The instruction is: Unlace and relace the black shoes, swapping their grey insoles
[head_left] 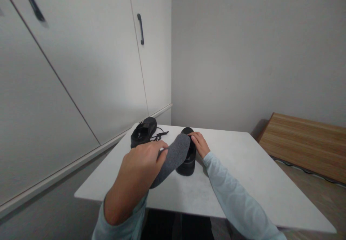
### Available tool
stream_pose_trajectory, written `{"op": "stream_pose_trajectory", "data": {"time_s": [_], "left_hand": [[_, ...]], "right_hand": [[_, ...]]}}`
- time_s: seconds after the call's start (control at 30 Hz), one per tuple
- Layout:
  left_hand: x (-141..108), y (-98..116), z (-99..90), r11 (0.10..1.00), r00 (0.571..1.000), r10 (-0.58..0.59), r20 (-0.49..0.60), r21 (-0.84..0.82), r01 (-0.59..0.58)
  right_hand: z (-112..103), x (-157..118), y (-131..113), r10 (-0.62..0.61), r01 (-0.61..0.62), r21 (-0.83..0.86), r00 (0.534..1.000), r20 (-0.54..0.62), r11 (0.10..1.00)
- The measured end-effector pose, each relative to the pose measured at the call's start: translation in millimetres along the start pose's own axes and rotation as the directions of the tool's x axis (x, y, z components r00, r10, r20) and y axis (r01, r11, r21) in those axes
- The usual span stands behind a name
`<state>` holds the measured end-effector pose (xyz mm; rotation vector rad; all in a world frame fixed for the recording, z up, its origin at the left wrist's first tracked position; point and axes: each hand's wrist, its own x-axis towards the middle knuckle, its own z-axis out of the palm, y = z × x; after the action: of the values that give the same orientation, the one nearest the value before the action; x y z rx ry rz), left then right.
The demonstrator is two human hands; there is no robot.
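My left hand (pixel 144 160) pinches the edge of a grey insole (pixel 174 157), held tilted above the white table. The insole's rounded end overlaps a black shoe (pixel 187 168) standing on the table, and hides part of its opening. Against the right side of that shoe, near its toe, rests my right hand (pixel 199 142), with the fingers close together. A second black shoe (pixel 144 130) lies at the table's back left, partly behind my left hand. Black laces (pixel 159 135) trail from it to the right.
The white table (pixel 238 182) stands in front of a grey wall. White cabinet doors (pixel 108 70) with dark handles line the left side. At the right is a low wooden piece of furniture (pixel 302 142) beyond the table's edge.
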<state>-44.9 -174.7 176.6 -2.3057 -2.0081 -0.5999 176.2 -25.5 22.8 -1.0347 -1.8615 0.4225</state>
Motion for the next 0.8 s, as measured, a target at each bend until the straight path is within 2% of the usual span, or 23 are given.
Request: {"op": "stream_pose_trajectory", "data": {"time_s": [0.1,0.2,0.27,0.37,0.43,0.6,0.7,0.8], "left_hand": [[-3.8,-0.8,0.9,0.997,0.996,-0.019,-0.090,-0.081,0.012],[0.7,1.8,9.5,0.977,0.985,-0.074,-0.158,-0.211,0.039],[8.3,3.8,22.6,0.950,0.975,-0.103,-0.199,-0.311,0.037],[23.6,5.5,52.1,0.889,0.959,-0.165,-0.230,-0.456,0.044],[33.8,5.0,74.6,0.844,0.961,-0.183,-0.208,-0.534,0.045],[49.5,-2.8,120.8,0.719,0.983,-0.178,-0.046,-0.688,0.098],[51.5,-9.9,133.6,0.687,0.991,-0.126,0.032,-0.718,0.111],[50.9,-15.1,135.0,0.694,0.995,-0.087,0.050,-0.714,0.096]], "right_hand": [[0.3,0.2,0.6,0.021,-0.014,0.135,0.998,-0.052,0.991],[0.3,0.6,2.1,0.073,-0.046,0.250,0.992,-0.100,0.967],[-0.6,0.9,2.6,0.110,-0.071,0.301,0.987,-0.116,0.951],[-3.6,1.4,0.4,0.109,-0.062,0.324,0.986,-0.128,0.944],[-5.9,1.7,-3.1,0.079,-0.033,0.320,0.988,-0.133,0.947],[-8.0,1.8,-11.4,0.049,-0.013,0.291,0.992,-0.116,0.957],[-6.4,1.8,-11.4,0.054,-0.023,0.277,0.993,-0.103,0.961],[-4.3,1.7,-8.9,0.060,-0.039,0.258,0.995,-0.075,0.965]]}}
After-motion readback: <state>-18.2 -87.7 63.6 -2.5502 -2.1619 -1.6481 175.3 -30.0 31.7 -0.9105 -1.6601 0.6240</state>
